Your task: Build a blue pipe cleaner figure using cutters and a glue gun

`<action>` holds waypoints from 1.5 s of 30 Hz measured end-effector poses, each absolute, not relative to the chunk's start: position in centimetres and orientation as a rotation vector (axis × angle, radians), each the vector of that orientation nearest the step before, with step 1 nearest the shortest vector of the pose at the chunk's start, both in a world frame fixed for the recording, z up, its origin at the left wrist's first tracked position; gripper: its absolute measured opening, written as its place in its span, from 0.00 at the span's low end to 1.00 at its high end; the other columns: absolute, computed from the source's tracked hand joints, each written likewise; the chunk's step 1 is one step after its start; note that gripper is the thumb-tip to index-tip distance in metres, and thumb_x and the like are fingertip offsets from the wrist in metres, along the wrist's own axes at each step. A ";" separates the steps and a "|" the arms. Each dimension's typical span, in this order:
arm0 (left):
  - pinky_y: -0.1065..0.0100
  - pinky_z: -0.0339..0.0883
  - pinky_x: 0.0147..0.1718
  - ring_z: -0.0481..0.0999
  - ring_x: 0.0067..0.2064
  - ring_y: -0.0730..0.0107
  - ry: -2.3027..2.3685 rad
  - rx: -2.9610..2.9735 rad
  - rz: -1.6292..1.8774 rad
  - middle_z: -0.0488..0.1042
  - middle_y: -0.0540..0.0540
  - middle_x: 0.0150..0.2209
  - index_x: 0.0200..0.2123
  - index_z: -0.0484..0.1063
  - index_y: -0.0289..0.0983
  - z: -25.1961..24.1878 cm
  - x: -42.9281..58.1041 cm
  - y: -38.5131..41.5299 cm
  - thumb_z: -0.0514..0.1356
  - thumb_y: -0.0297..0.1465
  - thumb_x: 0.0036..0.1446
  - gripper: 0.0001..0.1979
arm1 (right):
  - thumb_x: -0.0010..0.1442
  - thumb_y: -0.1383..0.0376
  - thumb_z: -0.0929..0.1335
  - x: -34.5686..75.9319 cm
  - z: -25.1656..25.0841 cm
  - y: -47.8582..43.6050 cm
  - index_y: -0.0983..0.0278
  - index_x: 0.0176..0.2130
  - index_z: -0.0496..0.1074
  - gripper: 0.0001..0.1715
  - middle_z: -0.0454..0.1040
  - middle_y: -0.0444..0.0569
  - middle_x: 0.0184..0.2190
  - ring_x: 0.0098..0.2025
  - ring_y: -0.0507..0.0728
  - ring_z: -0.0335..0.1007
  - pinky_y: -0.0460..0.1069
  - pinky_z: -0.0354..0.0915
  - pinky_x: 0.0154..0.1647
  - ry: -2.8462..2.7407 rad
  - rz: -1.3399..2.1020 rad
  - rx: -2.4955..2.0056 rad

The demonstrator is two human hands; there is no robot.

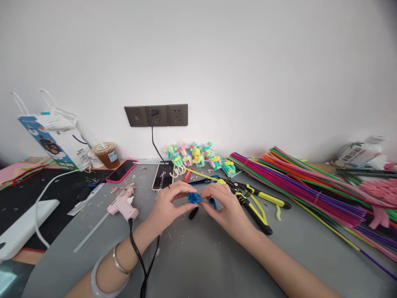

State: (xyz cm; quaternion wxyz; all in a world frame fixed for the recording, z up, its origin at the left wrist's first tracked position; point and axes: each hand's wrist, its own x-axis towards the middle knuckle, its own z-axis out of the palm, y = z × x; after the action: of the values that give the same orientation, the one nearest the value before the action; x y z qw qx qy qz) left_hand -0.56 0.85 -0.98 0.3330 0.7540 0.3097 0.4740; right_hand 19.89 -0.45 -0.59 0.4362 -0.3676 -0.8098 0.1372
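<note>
Between my two hands is a small fuzzy blue piece (194, 198), held over the grey table (198, 256). The fingertips of my left hand (172, 203) pinch it from the left. My right hand (225, 207) grips its right end between thumb and fingers. A small black fuzzy piece (193, 213) lies just below the blue one. Yellow-and-black pliers (254, 211) rest to the right of my right hand, and more blue material shows partly behind that hand. A pink glue gun (123, 205) lies to the left of my left hand.
Colourful pipe cleaners (297, 194) spread across the right side. Small pastel figures (196, 157) stand by the wall. Two phones (122, 171), a drink cup (107, 155) and a paper bag (62, 140) are at the back left. Black cables (139, 252) run under my left forearm.
</note>
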 end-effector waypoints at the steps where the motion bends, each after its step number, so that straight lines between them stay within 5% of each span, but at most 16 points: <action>1: 0.63 0.78 0.45 0.79 0.46 0.62 0.804 1.975 1.247 0.78 0.41 0.42 0.43 0.78 0.39 -0.9 -0.6 0.9 0.67 0.33 0.57 0.10 | 0.65 0.70 0.65 19.9 -0.6 -0.4 0.60 0.34 0.68 0.07 0.75 0.46 0.31 0.35 0.56 0.71 0.52 0.57 0.38 -2.003 0.358 -0.913; 45: 0.67 0.78 0.46 0.80 0.47 0.66 0.769 1.965 1.274 0.77 0.44 0.46 0.49 0.78 0.43 -0.9 -0.6 0.7 0.67 0.25 0.56 0.16 | 0.64 0.71 0.67 20.6 -0.6 0.1 0.60 0.33 0.69 0.07 0.74 0.44 0.30 0.32 0.55 0.69 0.51 0.58 0.40 -1.936 0.511 -0.905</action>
State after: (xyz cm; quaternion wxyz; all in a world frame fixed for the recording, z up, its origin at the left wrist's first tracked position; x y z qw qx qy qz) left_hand -0.62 0.68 -0.85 0.3319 0.7521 0.2942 0.4875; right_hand 20.59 0.07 -0.60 0.4550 -0.3667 -0.7846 0.2073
